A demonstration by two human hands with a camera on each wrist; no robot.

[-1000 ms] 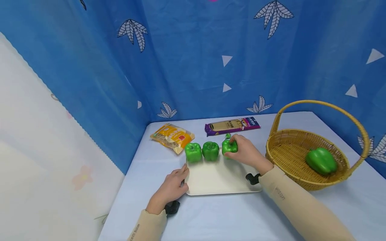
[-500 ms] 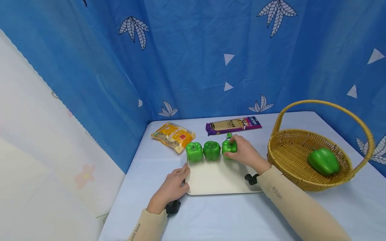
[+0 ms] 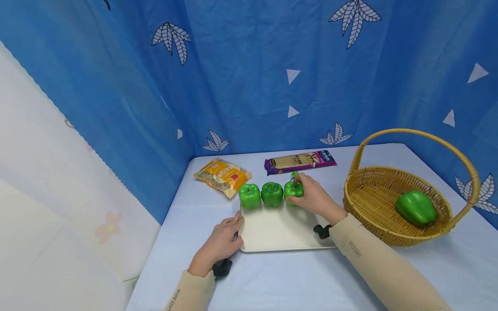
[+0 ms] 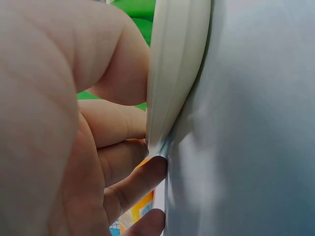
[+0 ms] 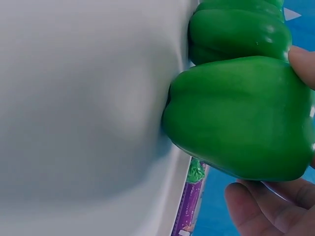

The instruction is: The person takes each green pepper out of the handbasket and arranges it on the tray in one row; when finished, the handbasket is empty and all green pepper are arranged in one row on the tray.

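My right hand [image 3: 313, 195] grips a green bell pepper [image 5: 241, 118] at the back edge of a cream tray [image 3: 285, 229]. Its thumb and fingers lie round the pepper's far end in the right wrist view. Just left of it, a darker green bell pepper [image 3: 272, 195] and another green bell pepper [image 3: 249, 196] stand in a row along the same edge. At the tray's left side rests my left hand [image 3: 224, 237]. In the left wrist view its thumb and fingertips touch the tray's rim [image 4: 177, 54], while its lower fingers lie against the tablecloth.
On the right stands a wicker basket [image 3: 365, 207] with a tall handle, a green bell pepper [image 3: 415, 208] inside. Behind the tray lie an orange food bag [image 3: 223, 176] and a long purple packet [image 3: 299, 162]. A small shiny green thing [image 3: 294, 174] shows behind the gripped pepper.
My right hand and its bell pepper have shifted slightly left, narrowing the gap to the darker pepper. The left hand stays at the tray's edge.
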